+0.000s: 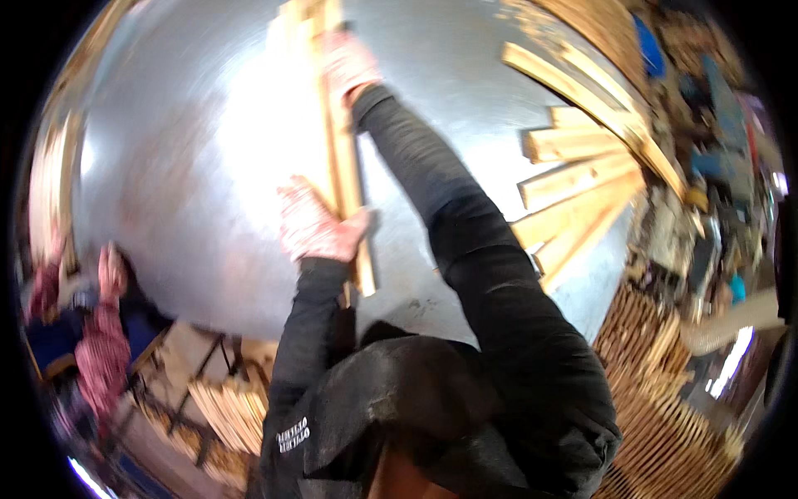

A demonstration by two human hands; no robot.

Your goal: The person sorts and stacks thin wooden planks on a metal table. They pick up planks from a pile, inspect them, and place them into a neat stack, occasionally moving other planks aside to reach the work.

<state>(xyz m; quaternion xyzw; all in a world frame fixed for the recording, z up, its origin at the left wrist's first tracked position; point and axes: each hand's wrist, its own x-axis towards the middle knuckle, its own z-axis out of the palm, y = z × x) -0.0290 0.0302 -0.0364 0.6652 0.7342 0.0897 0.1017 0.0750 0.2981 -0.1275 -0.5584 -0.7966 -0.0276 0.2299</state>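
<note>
Nearest us, our left hand (316, 224), in a mottled pink-and-white glove, lies across the lower part of the long wooden strips (342, 158), thumb spread well apart from the fingers, the thumb at the strips' right edge. Farther along, our right hand (347, 62), gloved alike, touches the right side of the same wood; blur hides its fingertips, so we cannot tell whether it is clamped on. The strips run away from us over a grey metal table (183, 183), their near ends close to our edge. To our right, pale boards (573, 179) fan out by the table's right edge, and a ribbed stack of wood (665, 407) stands below. On our left, beyond the near edge, we see a co-worker's hand (110, 270) and red checked sleeve (104, 353), with more strips stacked along the far left edge. Broad bare metal gives us room leftward; rightward, our right forearm crosses a narrower gap before the boards.
</note>
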